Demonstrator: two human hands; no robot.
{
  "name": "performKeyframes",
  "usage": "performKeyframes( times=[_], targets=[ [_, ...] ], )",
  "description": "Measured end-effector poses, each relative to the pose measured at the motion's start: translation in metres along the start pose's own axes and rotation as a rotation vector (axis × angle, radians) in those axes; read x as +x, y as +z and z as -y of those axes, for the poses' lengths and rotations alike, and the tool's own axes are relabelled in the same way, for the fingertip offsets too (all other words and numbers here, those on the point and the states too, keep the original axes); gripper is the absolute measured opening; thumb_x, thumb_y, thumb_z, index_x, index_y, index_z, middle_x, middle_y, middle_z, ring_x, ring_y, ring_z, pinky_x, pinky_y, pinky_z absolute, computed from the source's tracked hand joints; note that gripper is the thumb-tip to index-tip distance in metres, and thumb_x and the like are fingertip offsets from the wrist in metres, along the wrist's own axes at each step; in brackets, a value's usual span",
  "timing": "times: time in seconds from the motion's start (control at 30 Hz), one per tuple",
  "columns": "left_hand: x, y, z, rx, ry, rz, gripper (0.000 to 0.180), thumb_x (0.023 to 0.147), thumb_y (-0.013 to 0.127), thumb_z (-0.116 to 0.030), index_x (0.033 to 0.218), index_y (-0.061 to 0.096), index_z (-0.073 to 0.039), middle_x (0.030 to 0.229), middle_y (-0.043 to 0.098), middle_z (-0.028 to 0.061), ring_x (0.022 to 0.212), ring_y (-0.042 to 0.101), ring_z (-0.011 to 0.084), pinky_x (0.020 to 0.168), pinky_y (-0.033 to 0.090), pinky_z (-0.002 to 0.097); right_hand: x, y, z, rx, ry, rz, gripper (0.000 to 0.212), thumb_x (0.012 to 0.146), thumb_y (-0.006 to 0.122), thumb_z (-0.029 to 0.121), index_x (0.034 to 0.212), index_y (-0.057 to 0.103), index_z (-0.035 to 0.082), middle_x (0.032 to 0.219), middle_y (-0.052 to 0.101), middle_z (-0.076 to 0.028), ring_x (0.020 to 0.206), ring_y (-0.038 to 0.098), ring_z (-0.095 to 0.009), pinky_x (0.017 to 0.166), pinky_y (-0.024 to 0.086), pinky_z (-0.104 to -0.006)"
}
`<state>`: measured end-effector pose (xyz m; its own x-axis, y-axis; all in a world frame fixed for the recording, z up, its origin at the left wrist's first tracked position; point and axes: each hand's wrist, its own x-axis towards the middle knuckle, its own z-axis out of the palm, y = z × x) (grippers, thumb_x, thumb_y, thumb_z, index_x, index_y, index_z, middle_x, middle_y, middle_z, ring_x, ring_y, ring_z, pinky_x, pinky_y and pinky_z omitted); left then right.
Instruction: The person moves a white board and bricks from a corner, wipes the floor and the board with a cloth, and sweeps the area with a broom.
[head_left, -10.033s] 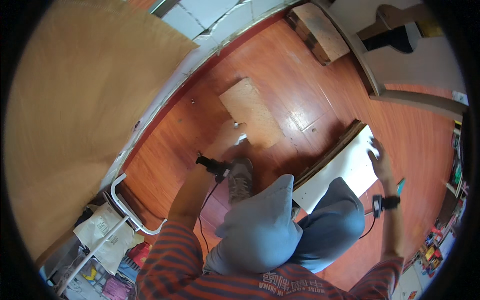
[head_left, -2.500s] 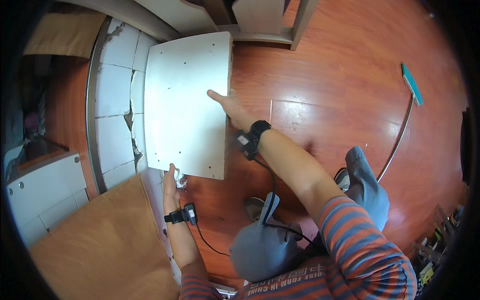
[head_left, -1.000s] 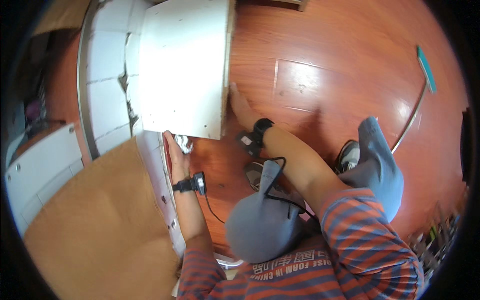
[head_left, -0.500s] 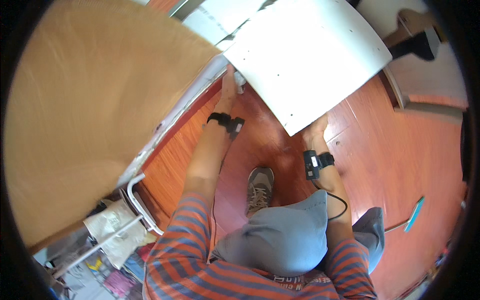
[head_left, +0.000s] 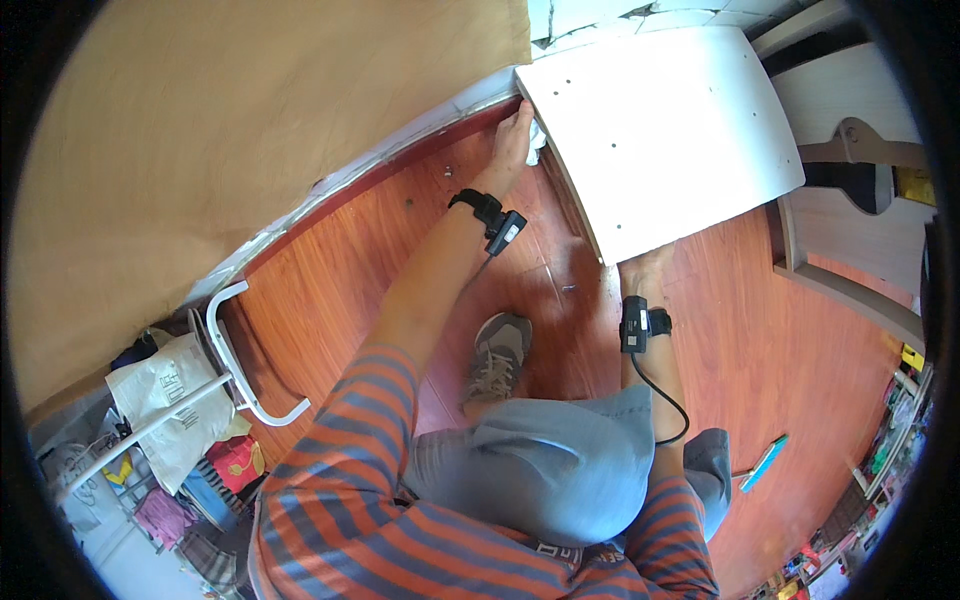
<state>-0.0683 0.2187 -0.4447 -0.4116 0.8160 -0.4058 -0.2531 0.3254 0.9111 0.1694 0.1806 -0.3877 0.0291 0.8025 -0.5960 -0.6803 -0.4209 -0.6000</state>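
Observation:
A white board (head_left: 665,130) with small dark holes takes up the upper middle of the view, its near corner pointing toward me. My left hand (head_left: 514,138) grips its left edge near the far corner, with a crumpled white scrap (head_left: 537,143) showing beside the fingers. Under the near edge sits my right hand (head_left: 648,268); the board covers its fingers, so how tightly they close cannot be made out. Black straps with small devices circle both wrists.
A tan panel (head_left: 250,110) stands along the left. A white metal frame (head_left: 238,365) and a pale bag (head_left: 170,405) are at lower left. Pale furniture panels (head_left: 850,230) stand at right. A teal-headed brush (head_left: 764,463) lies on the wooden floor (head_left: 780,360).
The view has turned, and the board now appears further right and more level. Both hands stay at its edges, the left at the far corner and the right under the near edge.

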Motion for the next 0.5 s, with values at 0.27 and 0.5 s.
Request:
performKeyframes(
  times=[0.27, 0.5],
  targets=[
    [-0.035, -0.008, 0.024, 0.447, 0.169, -0.093, 0.047, 0.093, 0.049, -0.033, 0.120, 0.053, 0.005, 0.080, 0.062, 0.0065, 0.069, 0.058, 0.0191, 0.067, 0.049, 0.0307, -0.006, -0.003, -0.004, 0.042, 0.047, 0.036, 0.064, 0.094, 0.031, 0.050, 0.136, 0.032, 0.002, 0.131, 0.044, -0.014, 0.119, 0.047, -0.028, 0.096, 0.045, -0.0390],
    [-0.016, -0.018, 0.005, 0.117, -0.159, 0.163, 0.052, 0.087, 0.043, -0.009, 0.137, 0.035, 0.004, 0.146, 0.029, 0.0231, 0.137, 0.027, 0.0273, 0.110, 0.025, 0.0324, 0.007, -0.024, -0.013, 0.021, 0.072, 0.100, 0.064, 0.093, 0.033, 0.050, 0.133, 0.034, 0.000, 0.128, 0.047, -0.014, 0.116, 0.050, -0.026, 0.089, 0.050, -0.0354]
  ],
)
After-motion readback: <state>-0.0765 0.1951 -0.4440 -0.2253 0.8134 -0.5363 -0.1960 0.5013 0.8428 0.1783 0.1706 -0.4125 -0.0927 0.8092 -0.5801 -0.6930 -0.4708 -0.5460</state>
